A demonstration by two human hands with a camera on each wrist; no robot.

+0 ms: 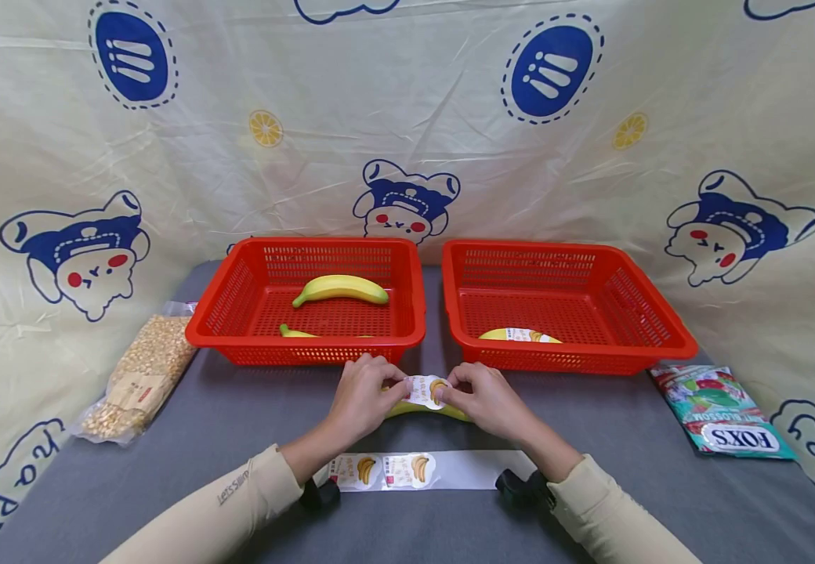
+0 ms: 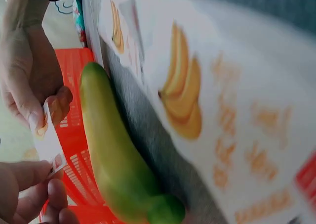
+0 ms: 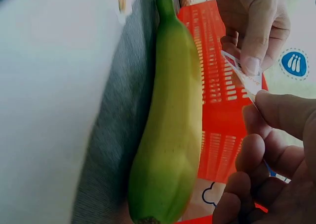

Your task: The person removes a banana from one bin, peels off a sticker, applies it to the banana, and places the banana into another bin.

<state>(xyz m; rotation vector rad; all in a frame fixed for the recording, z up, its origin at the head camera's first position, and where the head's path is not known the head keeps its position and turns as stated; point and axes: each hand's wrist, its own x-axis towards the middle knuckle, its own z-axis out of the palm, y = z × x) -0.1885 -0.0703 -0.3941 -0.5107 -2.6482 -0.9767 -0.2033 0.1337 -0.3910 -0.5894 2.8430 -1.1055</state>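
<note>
A label (image 1: 424, 391) printed with bananas is stretched between both hands, in front of the baskets. My left hand (image 1: 367, 394) pinches one end between thumb and fingers, and my right hand (image 1: 490, 398) pinches the other. Below it lies a yellow-green banana (image 1: 418, 409) on the grey cloth. Both wrist views show the banana (image 2: 106, 140) apart from the hands, with the label (image 3: 247, 78) held above it. Nearer to me, a white label strip (image 1: 467, 470) with two printed labels lies flat between the forearms.
The left red basket (image 1: 309, 351) contains two bananas, one mostly hidden by the rim. In the right red basket (image 1: 577, 357) lies a labelled banana (image 1: 520, 335). A bag of kernels (image 1: 141, 376) is at far left; a FOX'S packet (image 1: 721, 411) lies at right.
</note>
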